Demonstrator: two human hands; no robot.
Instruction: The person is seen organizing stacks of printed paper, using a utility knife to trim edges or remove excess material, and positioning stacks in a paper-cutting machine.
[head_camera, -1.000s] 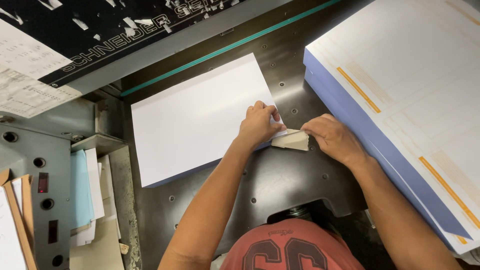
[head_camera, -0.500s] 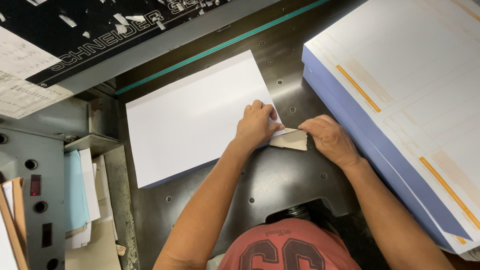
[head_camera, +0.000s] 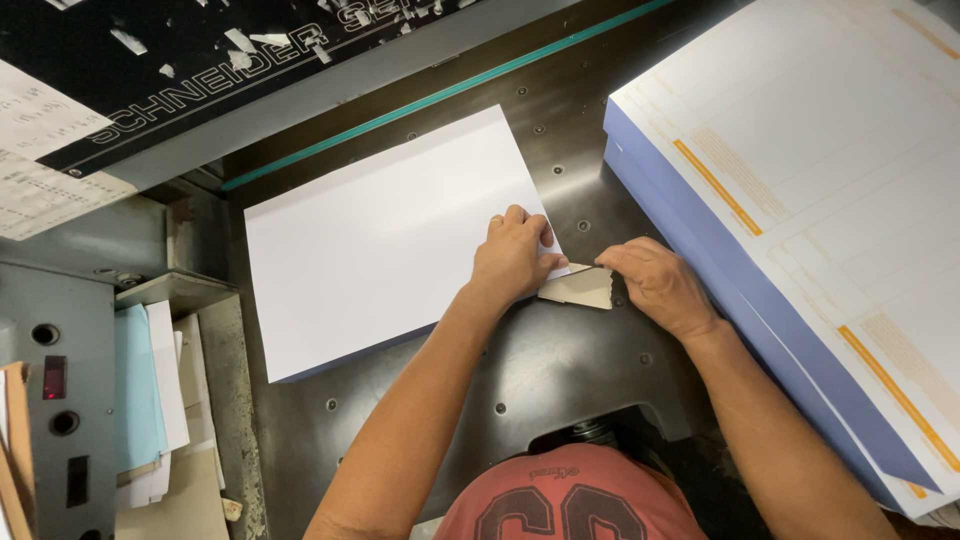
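A stack of white paper (head_camera: 370, 240) lies on the dark metal machine table (head_camera: 560, 370). My left hand (head_camera: 512, 258) rests with curled fingers on the stack's near right corner. My right hand (head_camera: 655, 285) pinches a small beige cardboard scrap (head_camera: 580, 288) that sits against that same corner, just off the stack's edge. The two hands are almost touching over the scrap.
A tall pile of printed sheets with orange bars and blue sides (head_camera: 820, 200) fills the right. A green line (head_camera: 440, 95) and black machine housing (head_camera: 200, 70) run along the back. Loose papers and a control panel (head_camera: 60, 400) sit at the left.
Both hands stay at the stack's corner on the scrap. The view has shifted slightly; the hands' grip looks the same.
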